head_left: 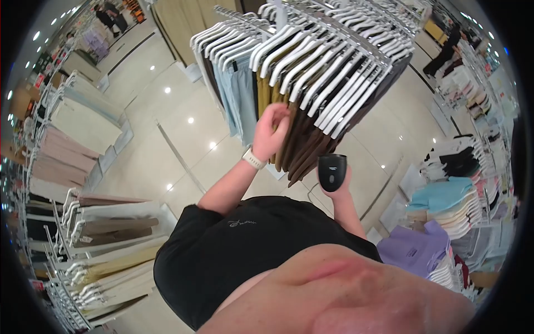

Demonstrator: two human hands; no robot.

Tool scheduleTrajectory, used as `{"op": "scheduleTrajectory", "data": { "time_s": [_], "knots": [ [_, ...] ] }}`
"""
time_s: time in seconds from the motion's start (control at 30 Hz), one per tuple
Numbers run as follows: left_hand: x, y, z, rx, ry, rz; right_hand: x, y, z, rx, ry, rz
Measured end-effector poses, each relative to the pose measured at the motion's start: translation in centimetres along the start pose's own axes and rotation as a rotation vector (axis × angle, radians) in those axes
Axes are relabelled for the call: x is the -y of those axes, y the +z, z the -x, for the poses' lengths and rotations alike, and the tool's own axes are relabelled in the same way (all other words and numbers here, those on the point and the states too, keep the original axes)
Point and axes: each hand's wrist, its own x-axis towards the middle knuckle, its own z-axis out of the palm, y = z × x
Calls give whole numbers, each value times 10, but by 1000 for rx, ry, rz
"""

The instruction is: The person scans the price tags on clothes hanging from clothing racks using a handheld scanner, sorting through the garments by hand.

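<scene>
My left hand [272, 131], with a pale watch on its wrist, is raised against the near side of a clothes rack. Its fingers curl in beside the olive trousers [265, 94] and brown trousers [303, 145]; whatever they may hold is hidden. My right hand [344, 186] is wrapped round a black handheld barcode scanner [332, 172], held upright to the right of the brown trousers. White hangers [311, 72] carry the trousers in a tight row. Light blue jeans [239, 94] hang left of the olive pair.
Racks of folded-over trousers [83, 122] line the left side. On the right hang tops, among them a purple shirt [414, 245] and a blue garment [442, 193]. Shiny floor tiles [183, 133] run between the racks. People [108, 16] stand far off at the upper left.
</scene>
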Motion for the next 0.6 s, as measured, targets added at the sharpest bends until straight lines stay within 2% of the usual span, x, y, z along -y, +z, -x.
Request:
{"op": "scheduleTrajectory", "data": {
  "time_s": [0.07,0.1,0.2,0.33,0.43,0.6],
  "knots": [
    [-16,4,-18,5,99,-180,8,-4,-3,-52,35,-127],
    [-13,6,-22,25,190,-282,14,-11,-9,94,42,-31],
    [-10,14,-14,108,71,-134,30,-6,-7,111,-82,238],
    [-15,-1,6,225,-46,-107,40,16,3,77,-15,108],
    [24,-39,30,295,51,-359,53,27,-8,146,-24,71],
    [62,-124,108,219,-222,-408,62,59,-23,149,45,-125]
  ]
}}
